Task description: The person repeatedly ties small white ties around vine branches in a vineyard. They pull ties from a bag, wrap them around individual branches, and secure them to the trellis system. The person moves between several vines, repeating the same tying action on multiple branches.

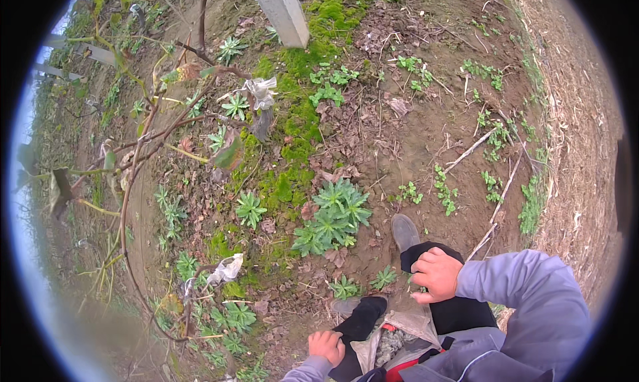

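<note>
My right hand [435, 275] rests over my right knee, its fingers loosely curled, and nothing shows in it. Low in the view, my left hand [326, 348] lies on my left leg with its fingers bent; no object shows there either. Between my legs a bag [372, 349] with pale cloth sides gapes at the top, with greyish crumpled material [393, 346] inside. Left of my hands, strips of white plastic film [225, 270] are tied around a vine stem. Farther up, more white film [261, 92] wraps another vine stem.
Bare vine canes [131, 192] arch across the left side. A concrete post [287, 17] stands in mossy soil at the top. Leafy weeds [333, 214] grow before my feet. Dry sticks [506, 189] lie on the right, beside a strip of straw-like litter [579, 147].
</note>
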A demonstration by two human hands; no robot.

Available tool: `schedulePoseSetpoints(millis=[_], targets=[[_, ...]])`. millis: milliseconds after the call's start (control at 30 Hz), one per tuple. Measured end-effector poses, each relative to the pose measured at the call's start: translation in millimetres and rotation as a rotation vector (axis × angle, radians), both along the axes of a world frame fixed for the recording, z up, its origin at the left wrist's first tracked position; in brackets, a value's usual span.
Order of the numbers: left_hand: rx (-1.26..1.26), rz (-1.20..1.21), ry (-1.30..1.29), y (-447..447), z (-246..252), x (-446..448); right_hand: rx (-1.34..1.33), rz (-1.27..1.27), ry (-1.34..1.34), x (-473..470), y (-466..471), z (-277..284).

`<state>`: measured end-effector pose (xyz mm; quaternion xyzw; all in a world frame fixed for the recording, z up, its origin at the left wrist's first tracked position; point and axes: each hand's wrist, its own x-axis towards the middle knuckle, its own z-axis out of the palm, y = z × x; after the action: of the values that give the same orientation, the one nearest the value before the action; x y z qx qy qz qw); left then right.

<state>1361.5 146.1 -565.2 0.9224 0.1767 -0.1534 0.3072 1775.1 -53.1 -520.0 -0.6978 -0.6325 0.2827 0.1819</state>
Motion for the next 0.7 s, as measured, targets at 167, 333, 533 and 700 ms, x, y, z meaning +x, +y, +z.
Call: schedulePoseSetpoints(millis=[167, 333, 533, 700], targets=[[0.182, -0.14, 0.444, -34.4, 41.2, 17.6, -0.145, -0.133, -0.063, -34.1, -34.0, 14.1], [-0.136, -0.14, 0.93, -58.5, 129.7, 27.9, -0.459, -0.395, -0.213, -68.8, -68.9, 22.3], [-0.064, -0.021, 0.938, -23.4, 260.1, 14.4, -0.814, -0.222, 0.286, -39.4, -65.0, 25.9], [-0.114, 0.462, 0.796, -48.0, 292.6, 29.9, -0.851, -0.213, 0.017, 91.9, -24.3, 91.9]])
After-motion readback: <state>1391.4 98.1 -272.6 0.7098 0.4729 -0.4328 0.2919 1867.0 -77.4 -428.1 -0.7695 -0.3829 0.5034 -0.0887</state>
